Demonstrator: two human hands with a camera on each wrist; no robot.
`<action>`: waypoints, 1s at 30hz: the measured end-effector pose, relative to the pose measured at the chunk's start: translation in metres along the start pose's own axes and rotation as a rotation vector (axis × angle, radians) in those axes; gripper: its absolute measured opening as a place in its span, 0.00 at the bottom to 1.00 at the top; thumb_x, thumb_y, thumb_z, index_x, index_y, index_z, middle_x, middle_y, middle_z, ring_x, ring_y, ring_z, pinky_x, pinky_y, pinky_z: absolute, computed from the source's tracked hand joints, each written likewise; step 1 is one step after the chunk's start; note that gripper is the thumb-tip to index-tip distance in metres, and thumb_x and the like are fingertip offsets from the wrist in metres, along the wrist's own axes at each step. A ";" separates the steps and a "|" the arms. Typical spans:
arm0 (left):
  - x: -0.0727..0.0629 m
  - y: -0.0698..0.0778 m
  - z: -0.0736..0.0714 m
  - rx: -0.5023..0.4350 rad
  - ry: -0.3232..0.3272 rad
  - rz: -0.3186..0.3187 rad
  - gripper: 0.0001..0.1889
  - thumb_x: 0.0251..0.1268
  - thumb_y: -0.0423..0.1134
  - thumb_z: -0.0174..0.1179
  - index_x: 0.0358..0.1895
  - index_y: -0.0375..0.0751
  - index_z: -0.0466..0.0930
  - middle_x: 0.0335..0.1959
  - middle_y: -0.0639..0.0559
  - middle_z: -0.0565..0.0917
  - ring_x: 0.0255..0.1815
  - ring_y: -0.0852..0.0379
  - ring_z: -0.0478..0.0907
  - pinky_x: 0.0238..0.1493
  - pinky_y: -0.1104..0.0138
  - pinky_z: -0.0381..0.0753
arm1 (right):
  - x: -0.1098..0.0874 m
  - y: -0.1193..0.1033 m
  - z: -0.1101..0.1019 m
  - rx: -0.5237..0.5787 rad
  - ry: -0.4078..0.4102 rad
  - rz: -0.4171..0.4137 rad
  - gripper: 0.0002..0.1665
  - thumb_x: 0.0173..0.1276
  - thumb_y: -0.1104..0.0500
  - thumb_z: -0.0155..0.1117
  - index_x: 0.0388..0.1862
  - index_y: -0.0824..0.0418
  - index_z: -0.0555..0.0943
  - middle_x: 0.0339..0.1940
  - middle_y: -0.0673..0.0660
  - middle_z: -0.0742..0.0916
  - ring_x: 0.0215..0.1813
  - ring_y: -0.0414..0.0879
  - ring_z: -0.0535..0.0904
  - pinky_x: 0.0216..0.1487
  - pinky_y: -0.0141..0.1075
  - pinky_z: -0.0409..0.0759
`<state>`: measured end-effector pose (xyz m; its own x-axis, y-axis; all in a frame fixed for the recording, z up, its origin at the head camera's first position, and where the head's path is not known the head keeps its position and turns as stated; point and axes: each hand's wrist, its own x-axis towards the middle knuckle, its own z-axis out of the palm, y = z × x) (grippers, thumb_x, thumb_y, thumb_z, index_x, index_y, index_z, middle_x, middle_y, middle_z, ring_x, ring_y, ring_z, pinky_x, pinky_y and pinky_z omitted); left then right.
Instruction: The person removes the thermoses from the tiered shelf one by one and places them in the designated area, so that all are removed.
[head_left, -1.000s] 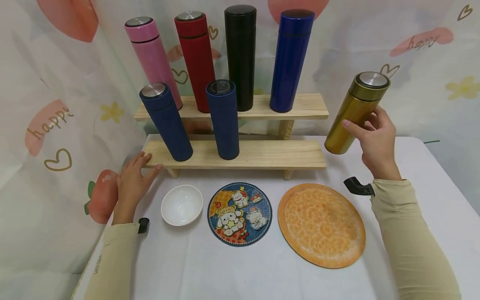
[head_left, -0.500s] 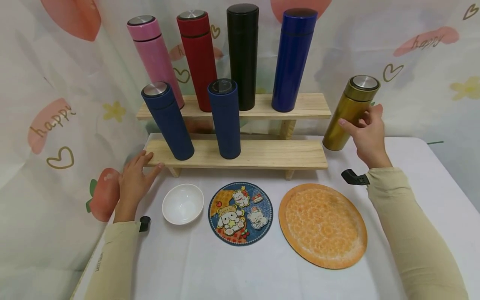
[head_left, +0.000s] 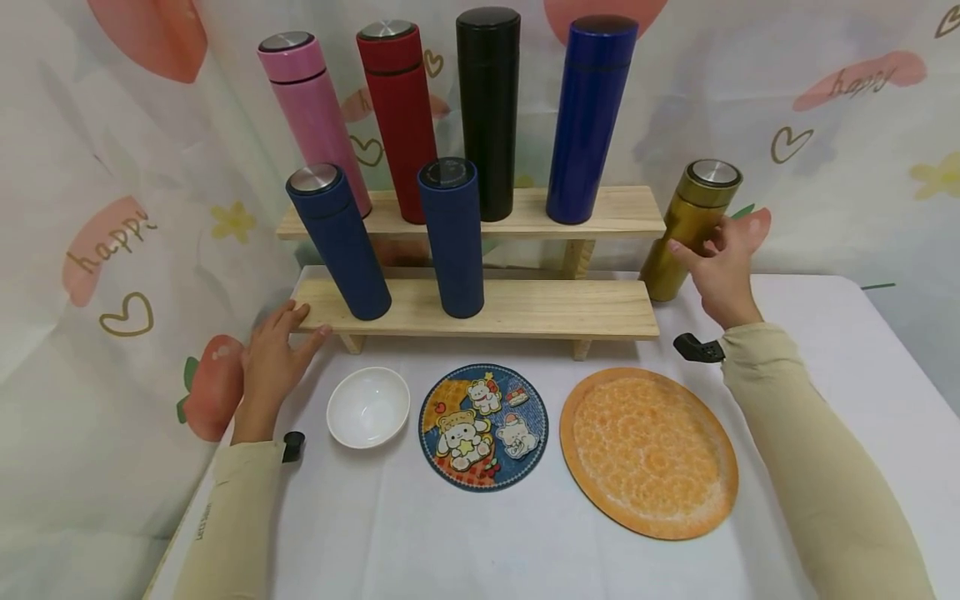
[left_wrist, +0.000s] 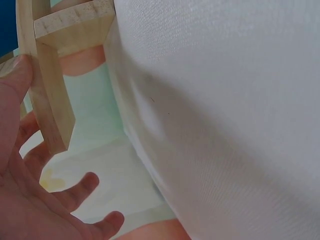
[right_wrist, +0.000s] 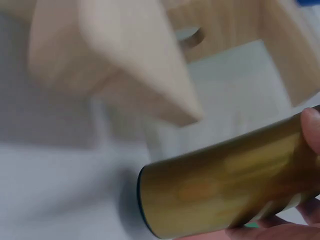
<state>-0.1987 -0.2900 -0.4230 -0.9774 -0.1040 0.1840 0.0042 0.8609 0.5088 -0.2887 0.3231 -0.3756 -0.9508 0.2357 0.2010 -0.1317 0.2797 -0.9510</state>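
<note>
My right hand (head_left: 722, 271) grips a gold vacuum flask (head_left: 686, 233) with a silver-topped lid, thumb on its near side. It is just past the right end of a two-tier wooden display stand (head_left: 555, 308). In the right wrist view the flask (right_wrist: 225, 185) lies close to the shelf end; whether its base touches the table I cannot tell. At the stand's other end my left hand (head_left: 276, 362) holds the lower shelf's corner. The left wrist view shows that board (left_wrist: 52, 100) between thumb and fingers, with two fingers free.
Two navy flasks (head_left: 453, 242) stand on the lower tier. Pink, red, black (head_left: 489, 117) and blue (head_left: 592, 125) flasks line the upper tier. In front lie a white bowl (head_left: 368, 408), a cartoon-printed round mat (head_left: 483, 427) and an orange round mat (head_left: 648, 454). A printed cloth hangs behind.
My right hand has carried the gold flask leftward and slightly down, closer to the stand's right end. The left hand has stayed on the shelf corner. The head view has shifted slightly.
</note>
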 end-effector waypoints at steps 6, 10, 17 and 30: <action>-0.001 0.002 -0.002 -0.018 0.000 0.010 0.39 0.79 0.60 0.61 0.80 0.37 0.69 0.83 0.36 0.63 0.80 0.24 0.57 0.69 0.22 0.50 | 0.005 0.012 0.002 -0.061 -0.010 0.005 0.44 0.78 0.61 0.66 0.87 0.63 0.57 0.82 0.67 0.67 0.77 0.60 0.64 0.79 0.48 0.63; -0.003 0.001 -0.001 -0.024 0.006 0.010 0.39 0.79 0.60 0.61 0.80 0.37 0.69 0.83 0.36 0.63 0.80 0.23 0.58 0.69 0.22 0.50 | 0.006 0.019 0.004 -0.072 -0.018 -0.018 0.43 0.79 0.60 0.66 0.86 0.63 0.59 0.80 0.66 0.69 0.76 0.58 0.65 0.79 0.46 0.63; -0.002 0.001 -0.002 -0.026 0.014 0.020 0.38 0.80 0.60 0.60 0.80 0.37 0.70 0.83 0.36 0.64 0.79 0.23 0.59 0.67 0.21 0.52 | 0.004 0.025 0.007 -0.060 -0.020 -0.061 0.40 0.80 0.60 0.63 0.85 0.62 0.59 0.80 0.68 0.68 0.76 0.58 0.66 0.81 0.47 0.60; -0.003 0.003 -0.002 -0.019 0.004 0.009 0.39 0.80 0.61 0.59 0.80 0.36 0.69 0.83 0.35 0.63 0.80 0.23 0.58 0.67 0.21 0.52 | -0.001 0.028 0.013 0.093 0.002 -0.045 0.38 0.78 0.65 0.65 0.82 0.56 0.64 0.80 0.65 0.70 0.79 0.52 0.66 0.81 0.45 0.60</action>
<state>-0.1951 -0.2880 -0.4199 -0.9765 -0.0985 0.1918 0.0168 0.8522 0.5230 -0.2956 0.3183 -0.4050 -0.9428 0.2267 0.2443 -0.1996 0.2027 -0.9587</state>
